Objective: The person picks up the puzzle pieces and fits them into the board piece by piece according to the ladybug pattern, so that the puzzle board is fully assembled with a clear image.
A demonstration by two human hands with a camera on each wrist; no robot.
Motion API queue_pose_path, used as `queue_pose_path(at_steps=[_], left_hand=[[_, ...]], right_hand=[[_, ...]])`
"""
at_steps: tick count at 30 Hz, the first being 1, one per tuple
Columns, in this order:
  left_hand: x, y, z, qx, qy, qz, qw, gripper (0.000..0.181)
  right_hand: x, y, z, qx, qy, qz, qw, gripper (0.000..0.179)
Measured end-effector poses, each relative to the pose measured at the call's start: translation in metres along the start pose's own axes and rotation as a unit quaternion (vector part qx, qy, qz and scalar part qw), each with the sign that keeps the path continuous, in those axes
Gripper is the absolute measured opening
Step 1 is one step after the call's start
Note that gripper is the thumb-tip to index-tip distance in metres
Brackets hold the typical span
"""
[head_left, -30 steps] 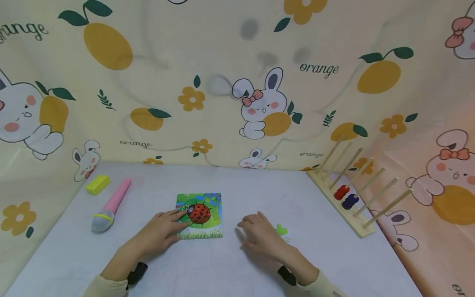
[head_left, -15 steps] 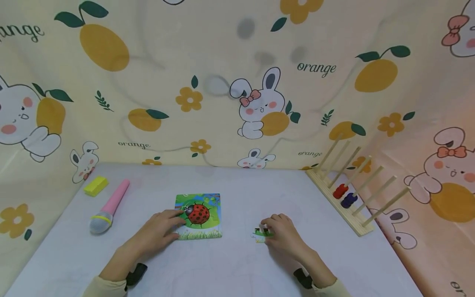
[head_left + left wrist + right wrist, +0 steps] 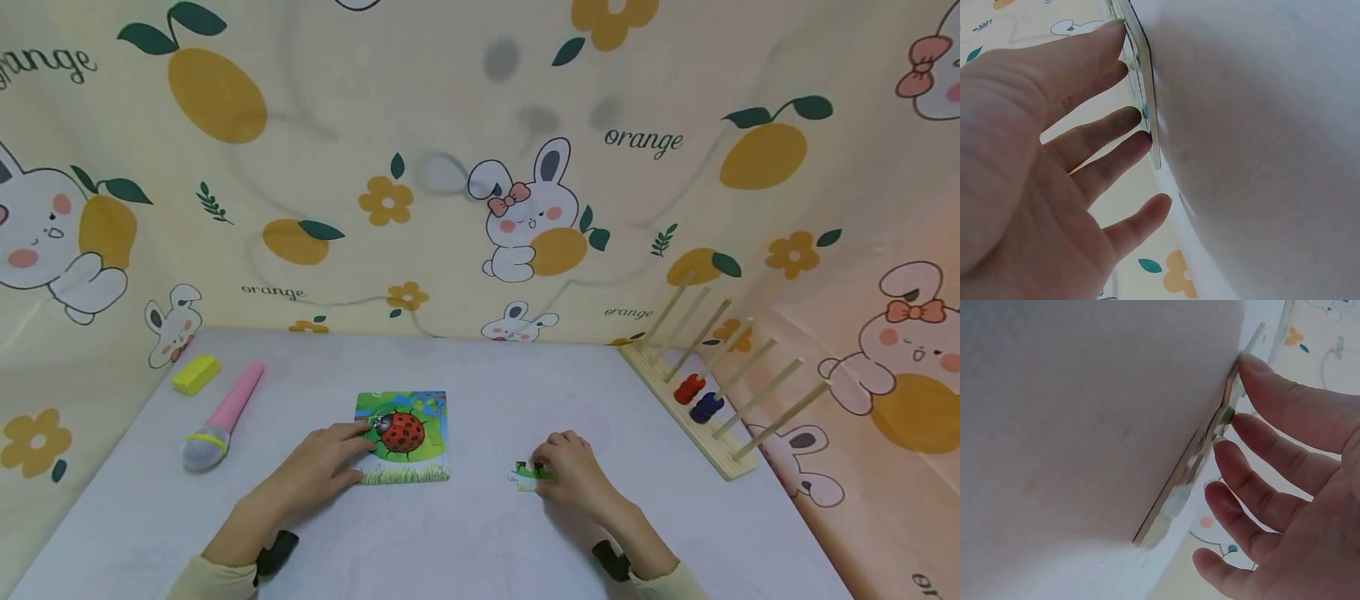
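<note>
A square ladybug jigsaw puzzle [image 3: 402, 433] lies on the white table, with green grass along its near edge. My left hand [image 3: 318, 462] rests on its left side, fingers extended; in the left wrist view their tips touch the edge of the puzzle board [image 3: 1147, 81]. To the right lies a small green and white puzzle piece [image 3: 525, 477], partly hidden by my right hand [image 3: 577, 475]. The thumb and bent index finger of that hand pinch the piece. In the right wrist view, puzzle pieces [image 3: 1175, 503] lie flat under the fingertips, apparently more than one.
At the left are a pink toy microphone [image 3: 228, 412] and a yellow block [image 3: 197, 374]. A wooden peg rack [image 3: 693, 412] with red beads [image 3: 690, 389] and blue beads [image 3: 707, 407] stands at the right edge. A printed cloth [image 3: 420, 250] hangs behind the table.
My right hand has moved right from beside the puzzle, uncovering the small piece's left part and taking hold of it. It has stayed there for the last half second. The left hand stays put.
</note>
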State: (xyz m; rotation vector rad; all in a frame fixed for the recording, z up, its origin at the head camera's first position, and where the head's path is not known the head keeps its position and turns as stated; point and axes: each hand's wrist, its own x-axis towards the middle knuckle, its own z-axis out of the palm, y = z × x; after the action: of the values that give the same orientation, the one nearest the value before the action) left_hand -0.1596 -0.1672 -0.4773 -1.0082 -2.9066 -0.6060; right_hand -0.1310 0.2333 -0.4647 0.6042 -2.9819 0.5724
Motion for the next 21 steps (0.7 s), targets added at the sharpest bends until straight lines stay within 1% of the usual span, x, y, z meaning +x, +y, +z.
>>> queue_pose_path(at_steps=[3,8,10,12,15,19,21], left_hand=[[0.001,0.000,0.000,0.004,0.002,0.003,1.0000,0.036],[0.001,0.000,0.002,0.005,0.003,0.008,1.0000,0.037],[0.001,0.000,0.002,0.004,0.002,0.009,1.0000,0.038],[0.001,0.000,0.003,0.003,0.001,0.010,0.9999,0.038],[0.000,-0.001,0.003,0.008,0.005,0.013,0.9999,0.038],[-0.001,-0.002,0.004,0.011,0.010,0.013,0.9998,0.039],[-0.001,-0.002,0.004,0.009,0.007,0.010,0.9999,0.039]], right_hand=[[0.000,0.000,-0.001,0.011,0.002,0.005,0.9999,0.033],[-0.001,0.001,-0.004,0.052,-0.002,0.019,0.9985,0.038],[-0.001,0.002,-0.005,0.062,-0.004,0.017,0.9979,0.036],[-0.001,0.004,-0.007,0.072,-0.009,0.003,0.9974,0.031],[0.003,0.004,-0.009,0.107,-0.026,-0.029,0.9935,0.021],[0.013,-0.002,-0.009,0.171,-0.063,-0.054,0.9817,0.016],[0.020,-0.007,-0.006,0.188,-0.073,-0.066,0.9772,0.014]])
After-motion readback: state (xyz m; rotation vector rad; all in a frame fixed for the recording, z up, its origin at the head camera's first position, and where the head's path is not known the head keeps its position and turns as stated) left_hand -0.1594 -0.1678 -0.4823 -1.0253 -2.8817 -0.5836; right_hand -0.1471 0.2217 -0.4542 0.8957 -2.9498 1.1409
